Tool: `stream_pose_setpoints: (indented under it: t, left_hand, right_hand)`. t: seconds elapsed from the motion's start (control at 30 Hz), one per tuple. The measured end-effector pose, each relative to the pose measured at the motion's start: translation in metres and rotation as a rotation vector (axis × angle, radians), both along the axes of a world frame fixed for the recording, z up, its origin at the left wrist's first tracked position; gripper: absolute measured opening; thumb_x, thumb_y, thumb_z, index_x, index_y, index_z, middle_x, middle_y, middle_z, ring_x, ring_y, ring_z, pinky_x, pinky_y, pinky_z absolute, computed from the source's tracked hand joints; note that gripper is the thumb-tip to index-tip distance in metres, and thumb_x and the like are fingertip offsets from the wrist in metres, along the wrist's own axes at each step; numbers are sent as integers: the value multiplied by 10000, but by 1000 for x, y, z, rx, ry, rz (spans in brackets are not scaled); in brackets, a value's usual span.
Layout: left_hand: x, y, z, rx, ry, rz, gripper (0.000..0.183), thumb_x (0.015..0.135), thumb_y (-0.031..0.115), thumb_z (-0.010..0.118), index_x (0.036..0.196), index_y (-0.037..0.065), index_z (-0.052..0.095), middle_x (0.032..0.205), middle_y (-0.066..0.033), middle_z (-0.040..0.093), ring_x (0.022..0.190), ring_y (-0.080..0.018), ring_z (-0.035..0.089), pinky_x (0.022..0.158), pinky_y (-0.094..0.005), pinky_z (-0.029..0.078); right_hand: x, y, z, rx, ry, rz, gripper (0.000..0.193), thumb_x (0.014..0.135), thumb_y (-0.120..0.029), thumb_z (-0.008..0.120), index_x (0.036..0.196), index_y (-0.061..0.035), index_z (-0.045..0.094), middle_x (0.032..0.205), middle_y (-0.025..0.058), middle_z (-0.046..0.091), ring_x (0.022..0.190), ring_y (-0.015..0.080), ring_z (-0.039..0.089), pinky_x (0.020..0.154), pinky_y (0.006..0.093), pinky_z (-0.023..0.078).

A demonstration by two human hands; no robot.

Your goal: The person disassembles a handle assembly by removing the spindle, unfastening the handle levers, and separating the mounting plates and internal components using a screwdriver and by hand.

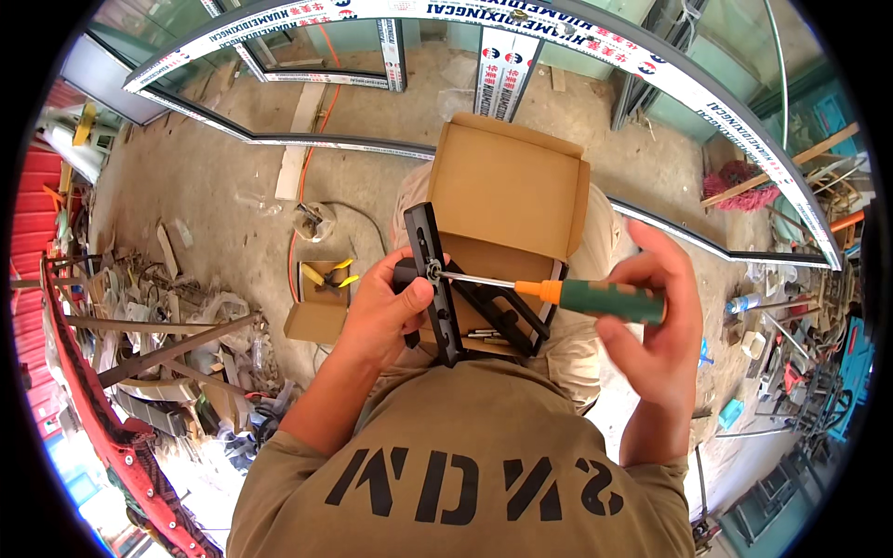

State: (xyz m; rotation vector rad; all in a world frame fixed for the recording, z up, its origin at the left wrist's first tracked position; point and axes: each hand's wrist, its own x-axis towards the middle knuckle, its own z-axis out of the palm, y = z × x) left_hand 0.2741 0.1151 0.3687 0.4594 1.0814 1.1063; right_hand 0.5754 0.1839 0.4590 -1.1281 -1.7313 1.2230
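My left hand [383, 302] is closed around a black door handle with a long slotted plate [423, 237], holding it upright over my lap. My right hand [659, 316] is loosely curled about the end of a screwdriver [581, 296] with a green and orange handle; index finger and thumb stand somewhat apart. The screwdriver lies level, and its metal tip meets the fitting at the middle of the plate. Behind the plate, an open cardboard box [512, 186] rests on my lap. Inside lie another black handle [507, 316] and several small metal pieces [486, 335].
Beyond my knees, a large window frame [344, 142] wrapped in printed film spans the floor. A small open carton [316, 321] with yellow-handled pliers [330, 276] sits at left, near a round tub [314, 221] and an orange hose [302, 191]. Scrap and tools crowd both sides.
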Motion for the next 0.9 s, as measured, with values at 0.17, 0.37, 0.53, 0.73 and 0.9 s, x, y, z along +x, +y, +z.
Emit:
stream_pose_setpoints:
  t: [0.17,0.37,0.53,0.73,0.9]
  left_hand:
    - [-2,2,1,11,-4,9,715,829,490,883,1309,34,613,1004,7,703,580,6,455,470,-164,301]
    - [-2,4,-1,26,9,24,706,829,495,882,1301,42,616,1017,-5,716,585,1,467,475,-166,314]
    - [0,5,0,23,-6,16,681,834,476,884,1295,49,619,1018,-5,720,587,1,475,478,-164,321]
    - [4,7,2,49,-42,41,653,848,467,868,1292,58,619,1021,-5,720,584,11,470,472,-153,316]
    - [0,8,-3,68,-161,71,613,872,441,851,1302,70,620,1089,-5,717,573,19,448,472,-139,311]
  right_hand:
    - [0,3,3,-136,-19,-40,666,789,26,772,1423,-25,573,1101,99,686,933,165,669,845,293,522]
    - [-7,2,10,-128,-95,-74,594,820,6,752,1393,-27,597,1067,88,700,929,155,654,789,277,507]
    - [-6,4,-2,312,-53,-36,595,829,58,732,1402,-18,593,1146,107,689,948,141,663,821,282,518]
    - [3,-3,-6,90,125,-124,595,812,100,717,1381,1,576,1167,122,682,1033,179,678,946,306,525]
    - [8,-3,-6,75,229,-173,538,816,94,720,1324,6,567,1171,132,681,1060,182,673,954,312,526]
